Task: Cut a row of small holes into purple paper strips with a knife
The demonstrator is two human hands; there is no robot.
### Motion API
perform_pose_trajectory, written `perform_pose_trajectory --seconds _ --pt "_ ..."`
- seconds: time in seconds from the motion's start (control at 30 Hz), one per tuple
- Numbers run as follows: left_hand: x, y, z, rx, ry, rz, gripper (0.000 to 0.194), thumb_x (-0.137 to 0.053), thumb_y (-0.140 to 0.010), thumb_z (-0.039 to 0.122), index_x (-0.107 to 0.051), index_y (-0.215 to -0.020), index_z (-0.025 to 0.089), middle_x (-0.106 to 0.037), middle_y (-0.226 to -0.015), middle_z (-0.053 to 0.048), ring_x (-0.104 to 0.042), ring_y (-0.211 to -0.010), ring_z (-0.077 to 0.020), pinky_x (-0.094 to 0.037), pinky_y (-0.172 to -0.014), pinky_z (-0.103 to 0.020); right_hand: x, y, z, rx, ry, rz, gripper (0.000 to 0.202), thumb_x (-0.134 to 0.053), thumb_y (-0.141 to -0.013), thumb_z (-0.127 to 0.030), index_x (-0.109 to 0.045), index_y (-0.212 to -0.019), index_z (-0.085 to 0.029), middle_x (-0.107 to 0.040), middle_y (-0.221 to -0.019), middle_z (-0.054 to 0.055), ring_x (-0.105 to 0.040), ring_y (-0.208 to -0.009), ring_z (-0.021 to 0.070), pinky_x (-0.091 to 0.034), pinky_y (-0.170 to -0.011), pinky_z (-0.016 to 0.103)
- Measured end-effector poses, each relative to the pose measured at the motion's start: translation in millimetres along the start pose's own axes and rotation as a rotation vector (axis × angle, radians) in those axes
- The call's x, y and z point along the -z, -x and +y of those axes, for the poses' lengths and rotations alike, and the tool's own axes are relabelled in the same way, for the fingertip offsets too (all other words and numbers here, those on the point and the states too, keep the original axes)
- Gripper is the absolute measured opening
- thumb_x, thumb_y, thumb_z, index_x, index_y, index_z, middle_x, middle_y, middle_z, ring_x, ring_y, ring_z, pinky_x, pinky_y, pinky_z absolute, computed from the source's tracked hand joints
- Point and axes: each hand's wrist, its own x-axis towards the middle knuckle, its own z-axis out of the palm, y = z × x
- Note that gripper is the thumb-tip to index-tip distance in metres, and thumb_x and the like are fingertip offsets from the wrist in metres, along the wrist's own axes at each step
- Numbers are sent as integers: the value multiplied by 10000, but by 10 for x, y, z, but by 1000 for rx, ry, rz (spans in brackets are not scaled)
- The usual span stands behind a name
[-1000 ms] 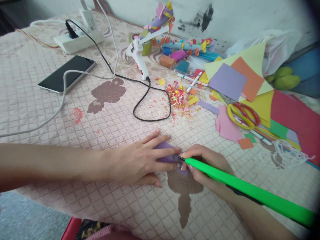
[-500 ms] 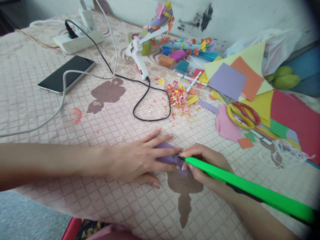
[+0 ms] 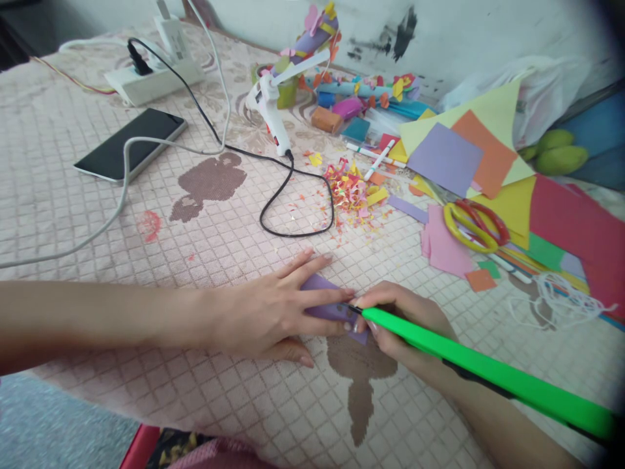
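My left hand (image 3: 266,312) lies flat with its fingers spread, pressing a strip of purple paper (image 3: 323,284) onto the quilted tablecloth. A few small dark spots show on the paper between the fingers. In my right hand (image 3: 410,312) is a long bright-green cutter knife (image 3: 454,348), gripped close to its thin dark tip. That tip meets the paper beside my left fingertips. The green handle slants away to the lower right, and my right palm is partly hidden behind it.
Beyond my hands lie a white glue gun (image 3: 271,117) with a looping black cord, paper scraps (image 3: 349,189), and a phone (image 3: 131,144). A power strip (image 3: 151,81) stands behind. To the right are scissors (image 3: 469,228), coloured paper (image 3: 445,158) and white string (image 3: 561,301).
The fingers of my left hand have shifted very slightly to the left on the purple paper. My right hand and the green cutter knife look almost unchanged.
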Motion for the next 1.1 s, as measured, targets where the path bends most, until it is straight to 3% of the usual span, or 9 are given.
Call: perform_pose_trajectory --seconds 0.43,0.7,0.9,1.1 --pt "-4 -3 -1 6 -3 9 589 -558 -973 477 -435 -1513 276 -302 -1641 -58 -82 -1523 -478 -140 -1190 -732 -40 3 1 0 -3 29 230 -595 -856 -69 -651 -967 -263 -701 -739 -40 -679 -620 114 -554 -588 221" --pt "-9 -26 61 46 6 21 574 -565 -972 495 -455 -1500 298 -375 -1600 -92 -177 -1517 -445 -88 -1192 -731 0 2 10 18 55 -19 264 -598 -856 -60 -646 -994 -279 -704 -780 -39 -689 -676 120 -545 -637 238" --pt "18 -25 11 -1 26 -15 614 -552 -981 488 -392 -1537 283 -259 -1656 -77 -119 -1537 -427 -78 -1202 -713 21 7 19 -2 13 -33 256 -620 -856 -69 -652 -1004 -275 -703 -778 -50 -688 -689 107 -541 -654 222" --pt "9 -17 20 29 16 -2 640 -589 -955 497 -405 -1531 290 -288 -1647 -53 -73 -1530 -463 -98 -1200 -720 6 13 14 -11 -17 -21 242 -615 -865 -76 -646 -1009 -267 -703 -762 -45 -696 -675 111 -553 -632 215"
